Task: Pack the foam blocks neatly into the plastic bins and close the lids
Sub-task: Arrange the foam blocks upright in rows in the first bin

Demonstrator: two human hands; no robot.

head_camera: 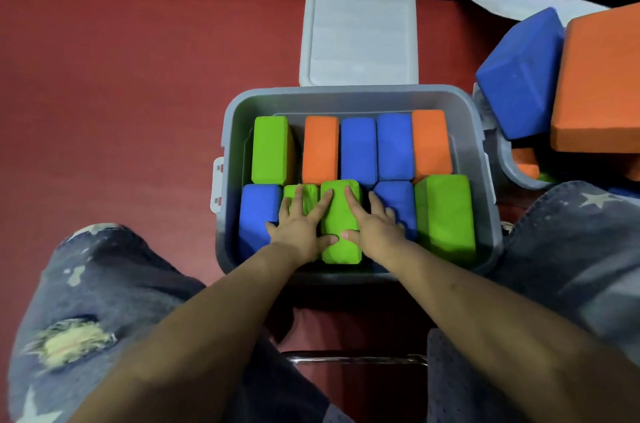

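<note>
A grey plastic bin (353,95) sits on the red floor between my knees, holding two rows of green, orange and blue foam blocks. A green block (341,211) stands in the middle of the near row, slightly higher than its neighbours. My left hand (301,225) lies flat with straight fingers on this block and on the green block (308,197) to its left. My right hand (372,225) presses flat on its right side and on a blue block (398,200). Both thumbs touch the middle green block. The bin's lid (358,37) lies open behind it.
A second bin (509,159) stands at the right, piled with a big blue block (519,72) and a big orange block (602,79). My jeans-clad knees flank the grey bin. A dark wall base runs along the far edge of the floor.
</note>
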